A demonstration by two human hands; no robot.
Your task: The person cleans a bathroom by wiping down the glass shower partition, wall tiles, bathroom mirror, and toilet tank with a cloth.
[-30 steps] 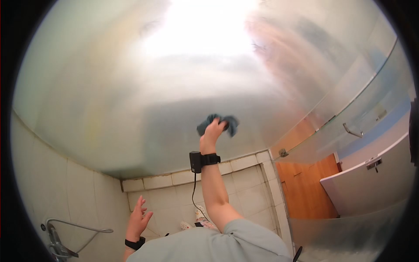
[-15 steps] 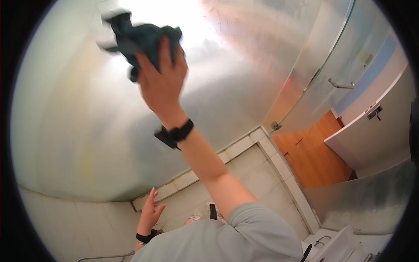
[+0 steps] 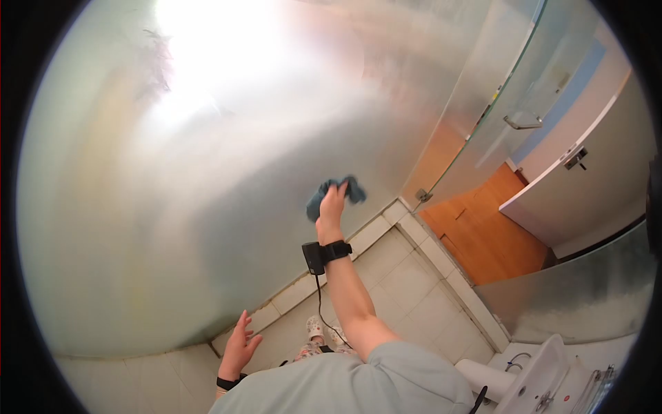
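My right hand (image 3: 332,207) grips a dark green-blue cloth (image 3: 317,201) against the lower part of a frosted glass panel (image 3: 227,186). Folds of the cloth stick out on both sides of the fingers. A black strap with a small box (image 3: 314,258) and a cable sits on my right wrist. Low on the left, my left hand (image 3: 238,346) hangs in the air with its fingers apart and nothing in them. It is nearest to the foot of the panel, and a black band circles that wrist.
A tiled kerb (image 3: 372,233) runs under the panel. To the right stand a glass door with a metal handle (image 3: 523,123) and a white door (image 3: 579,186) over a wooden floor (image 3: 483,217). A white washbasin (image 3: 534,379) is at the lower right. My shoes (image 3: 315,327) are on the tiles.
My right hand has brought the cloth from high on the left of the glass down and right, to its lower part. My left hand has stayed nearly in place, fingers still apart.
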